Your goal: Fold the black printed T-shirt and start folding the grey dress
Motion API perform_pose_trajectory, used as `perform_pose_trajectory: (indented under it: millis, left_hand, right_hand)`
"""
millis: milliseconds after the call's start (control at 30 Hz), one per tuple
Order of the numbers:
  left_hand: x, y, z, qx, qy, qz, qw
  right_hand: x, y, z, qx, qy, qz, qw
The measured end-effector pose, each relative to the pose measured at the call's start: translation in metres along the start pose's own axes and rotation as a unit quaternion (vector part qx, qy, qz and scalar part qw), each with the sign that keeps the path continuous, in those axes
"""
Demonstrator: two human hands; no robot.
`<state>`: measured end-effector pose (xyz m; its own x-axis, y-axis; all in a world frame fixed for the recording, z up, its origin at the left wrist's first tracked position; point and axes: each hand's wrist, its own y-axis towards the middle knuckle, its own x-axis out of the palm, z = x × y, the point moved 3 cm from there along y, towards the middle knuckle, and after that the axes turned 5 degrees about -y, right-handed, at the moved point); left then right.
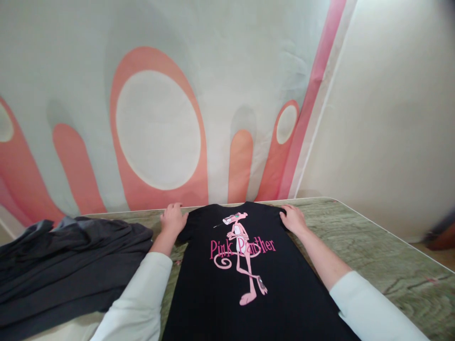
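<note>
A black T-shirt [199, 293] lies spread face up, its neckline toward the far table edge and its lower part running out of view at the bottom. On its chest are a pink cartoon panther print [241, 237] and the words "Pink Panther". My left hand [173, 220] is at the left sleeve, thumb against the cloth and fingers bent. My right hand [294, 219] rests over the right sleeve, fingers closed around its outer corner. Both hands partly cover the sleeve edges.
Dark crumpled cloth [71, 270] is piled left of my left forearm. Beneath everything is a wood-patterned tabletop [377, 255] with a pale edge. A wall with coral and white shapes [159, 128] rises right behind it. Something reddish-brown and blurred [442, 232] stands at far right.
</note>
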<state>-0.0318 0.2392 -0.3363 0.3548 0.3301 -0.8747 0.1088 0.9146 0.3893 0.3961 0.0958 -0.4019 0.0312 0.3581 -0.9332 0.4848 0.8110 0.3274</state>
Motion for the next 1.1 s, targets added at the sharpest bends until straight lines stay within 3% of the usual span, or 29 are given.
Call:
perform_pose_trajectory:
  millis: [100, 167, 233, 300, 400, 533, 633, 867, 967, 1100]
  left_hand:
    - [-0.002, -0.01, 0.041, 0.092, -0.02, -0.113, 0.989]
    - [0.006, -0.025, 0.069, 0.155, -0.052, -0.222, 0.961]
    - [0.019, -0.044, 0.089, 0.178, -0.047, -0.282, 0.942]
    - [0.032, -0.062, 0.101, 0.193, -0.025, -0.292, 0.936]
    - [0.047, -0.079, 0.106, 0.21, 0.005, -0.256, 0.943]
    - [0.052, -0.084, 0.105, 0.212, 0.017, -0.239, 0.948]
    - [0.051, -0.082, 0.105, 0.21, 0.02, -0.246, 0.946]
    - [0.053, -0.081, 0.105, 0.21, 0.017, -0.246, 0.946]
    - [0.052, -0.082, 0.106, 0.213, 0.018, -0.244, 0.946]
    - [0.049, -0.082, 0.107, 0.208, 0.022, -0.25, 0.945]
  right_hand:
    - [-0.009, 0.007, -0.021, -0.09, 0.023, 0.009, 0.996]
    - [-0.01, 0.012, -0.041, -0.18, 0.04, -0.013, 0.983]
    - [-0.006, 0.018, -0.057, -0.233, 0.044, -0.041, 0.971]
    - [0.0, 0.022, -0.068, -0.248, 0.041, -0.059, 0.966]
    - [0.01, 0.025, -0.074, -0.248, 0.036, -0.079, 0.965]
    - [0.013, 0.037, -0.069, -0.213, 0.029, -0.082, 0.973]
    - [0.008, 0.054, -0.051, -0.146, 0.017, -0.067, 0.987]
    - [-0.017, 0.073, 0.036, 0.108, -0.025, -0.019, 0.994]
    - [-0.021, 0.067, 0.061, 0.122, -0.024, -0.012, 0.992]
    - [-0.012, 0.056, 0.071, 0.104, -0.007, -0.024, 0.994]
